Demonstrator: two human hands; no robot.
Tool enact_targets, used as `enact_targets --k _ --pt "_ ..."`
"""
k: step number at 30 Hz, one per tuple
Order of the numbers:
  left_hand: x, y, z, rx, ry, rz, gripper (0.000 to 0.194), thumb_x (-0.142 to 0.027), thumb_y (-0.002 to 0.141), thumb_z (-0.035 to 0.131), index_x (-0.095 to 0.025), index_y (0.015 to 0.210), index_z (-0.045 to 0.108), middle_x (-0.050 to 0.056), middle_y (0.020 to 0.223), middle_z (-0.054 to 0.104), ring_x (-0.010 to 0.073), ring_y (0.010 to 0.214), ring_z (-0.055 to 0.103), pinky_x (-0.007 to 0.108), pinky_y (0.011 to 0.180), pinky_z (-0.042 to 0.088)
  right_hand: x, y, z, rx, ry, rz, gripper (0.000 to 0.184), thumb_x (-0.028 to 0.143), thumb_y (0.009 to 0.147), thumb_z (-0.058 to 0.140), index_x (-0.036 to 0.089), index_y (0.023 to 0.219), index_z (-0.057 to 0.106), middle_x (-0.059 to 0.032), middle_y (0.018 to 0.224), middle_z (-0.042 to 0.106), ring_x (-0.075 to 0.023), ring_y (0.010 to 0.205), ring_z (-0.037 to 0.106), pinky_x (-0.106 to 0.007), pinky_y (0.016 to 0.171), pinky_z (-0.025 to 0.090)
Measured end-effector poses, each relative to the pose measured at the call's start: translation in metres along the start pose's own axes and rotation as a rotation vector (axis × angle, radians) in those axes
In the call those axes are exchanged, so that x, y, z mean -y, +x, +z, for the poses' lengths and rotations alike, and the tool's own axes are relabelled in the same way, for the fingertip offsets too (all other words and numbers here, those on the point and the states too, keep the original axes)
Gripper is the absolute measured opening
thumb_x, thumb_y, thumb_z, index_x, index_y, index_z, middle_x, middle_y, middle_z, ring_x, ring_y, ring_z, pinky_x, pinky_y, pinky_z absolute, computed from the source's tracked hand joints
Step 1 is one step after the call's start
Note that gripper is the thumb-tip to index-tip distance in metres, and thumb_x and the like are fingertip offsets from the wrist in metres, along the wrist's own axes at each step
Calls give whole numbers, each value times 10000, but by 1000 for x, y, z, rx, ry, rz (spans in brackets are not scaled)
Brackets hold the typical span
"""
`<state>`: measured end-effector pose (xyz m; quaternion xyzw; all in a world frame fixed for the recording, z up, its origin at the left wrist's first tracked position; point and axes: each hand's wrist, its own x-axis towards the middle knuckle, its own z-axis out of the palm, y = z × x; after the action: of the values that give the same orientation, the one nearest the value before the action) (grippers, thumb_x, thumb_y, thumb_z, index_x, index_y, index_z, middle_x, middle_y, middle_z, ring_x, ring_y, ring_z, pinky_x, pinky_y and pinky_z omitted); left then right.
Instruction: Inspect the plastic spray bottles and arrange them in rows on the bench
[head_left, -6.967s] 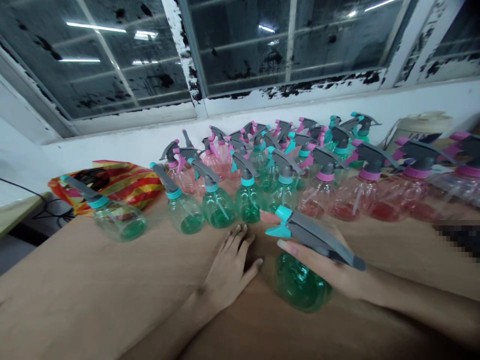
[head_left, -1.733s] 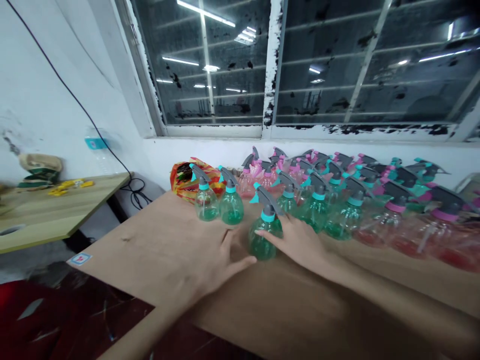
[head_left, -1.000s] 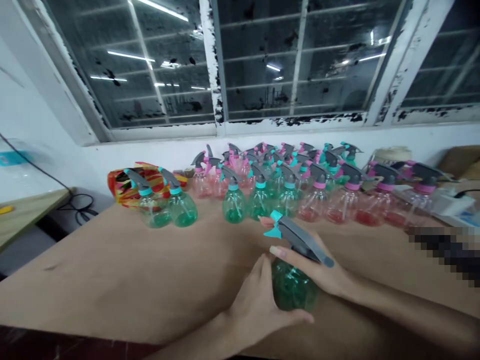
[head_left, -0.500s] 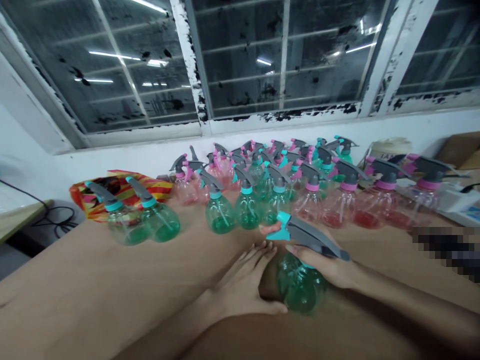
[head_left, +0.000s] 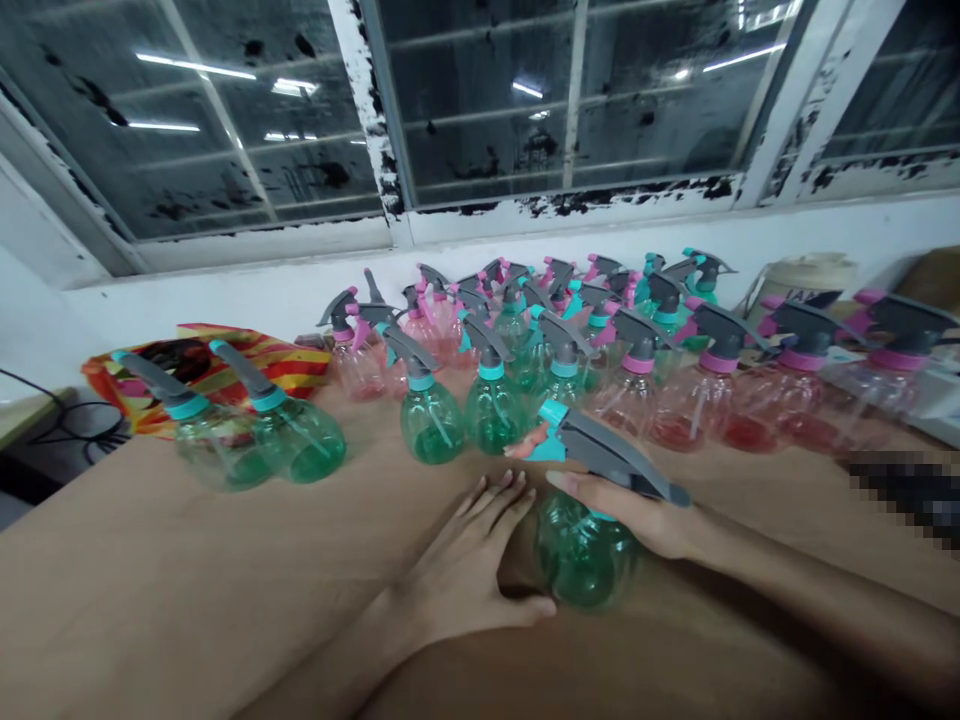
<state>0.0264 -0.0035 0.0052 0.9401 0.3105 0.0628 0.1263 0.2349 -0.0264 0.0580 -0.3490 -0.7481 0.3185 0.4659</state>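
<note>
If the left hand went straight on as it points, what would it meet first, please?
Likely a green spray bottle in the row ahead, though the right hand reaches close to that line and depth is unclear.

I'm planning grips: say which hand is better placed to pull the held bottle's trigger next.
Probably the right hand: it grips the green bottle, fingertip beside the turquoise trigger; the left hand lies low beside the bottle.

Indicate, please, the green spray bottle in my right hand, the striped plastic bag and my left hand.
Green spray bottle (head_left: 583,556), head view: its rounded body.
Striped plastic bag (head_left: 294,364), head view: its right part.
Left hand (head_left: 469,575), head view: its back.
</note>
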Motion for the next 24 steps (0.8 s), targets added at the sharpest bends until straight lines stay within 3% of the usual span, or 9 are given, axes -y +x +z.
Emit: enact_targets --k 3,9,12,19,21,24 --pt "1 1 0 -14 14 10 933 -647 716 621 -152 1437 294 148 1496 284 310 1370 254 493 1111 199 5 1 2 1 104 21 181 292 859 570 256 1031 614 -20 1017 665 -173 914 633 -326 830 503" --pt "2 0 5 -9 23 12 972 -678 719 599 -137 1453 263 142 1515 231 309 1389 191 483 1125 143 6 -2 4 -43 26 56 114 353 862 581 242 883 598 21 803 620 -120 713 589 -257 687 488" --pt "2 -1 7 -21 17 -12 984 -709 715 578 -149 1458 260 133 1520 218 321 1388 186 489 1124 144 2 -5 4 -66 -35 73 159 393 863 567 236 856 594 10 789 607 -136 728 585 -264 660 486" --pt "1 0 2 12 25 4 926 -702 756 549 -146 1447 285 133 1503 277 313 1386 202 486 1123 158 2 -3 3 -24 45 85 178 350 863 568 258 1009 610 -12 958 669 -170 858 642 -301 771 523" --pt "1 0 1 17 29 11 919 -709 761 539 -143 1443 296 136 1485 317 314 1376 233 478 1127 143 3 -2 3 -25 53 104 238 335 860 575 268 1086 607 -17 1023 670 -175 843 648 -304 745 532" --pt "3 0 2 25 40 5 927 -736 757 516 -128 1430 325 154 1446 383 324 1356 280 480 1128 135 3 -4 3 -36 6 111 330 319 874 557 295 1202 573 -9 963 674 -170 730 638 -297 641 530"
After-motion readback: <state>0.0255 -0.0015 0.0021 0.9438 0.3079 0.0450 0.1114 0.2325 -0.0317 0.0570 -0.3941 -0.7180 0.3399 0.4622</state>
